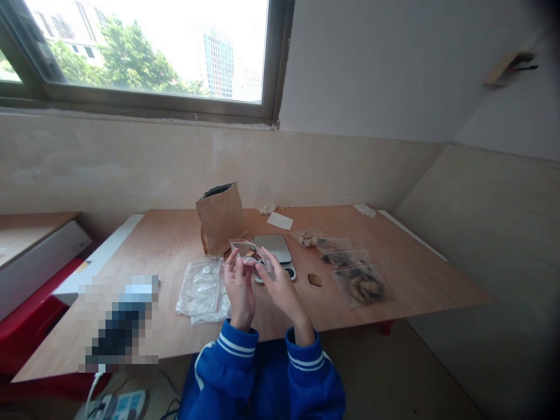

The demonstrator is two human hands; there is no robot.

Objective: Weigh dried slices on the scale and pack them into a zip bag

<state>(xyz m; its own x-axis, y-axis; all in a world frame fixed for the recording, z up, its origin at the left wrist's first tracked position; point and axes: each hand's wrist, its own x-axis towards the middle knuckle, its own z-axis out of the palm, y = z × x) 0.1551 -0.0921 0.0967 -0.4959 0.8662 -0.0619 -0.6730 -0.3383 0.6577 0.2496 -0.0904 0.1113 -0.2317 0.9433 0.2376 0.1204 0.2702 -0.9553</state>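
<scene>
Both of my hands hold a small clear zip bag [250, 252] just above the wooden table [420, 274]. My left hand [239, 286] pinches its left edge and my right hand [280, 286] pinches its right edge; something brownish shows inside the bag. Right behind the bag lies a small digital scale [275, 249] with a grey platform. A brown paper bag [221, 219] with an open top stands to the left of the scale. A pile of empty clear bags [202, 290] rests by my left hand.
Three filled clear bags [350, 268] with dark dried pieces lie in a row to the right of the scale. A single dark piece [314, 280] sits loose on the table. A white card [280, 220] and white scraps lie near the back edge. A blurred object [118, 324] is at the front left.
</scene>
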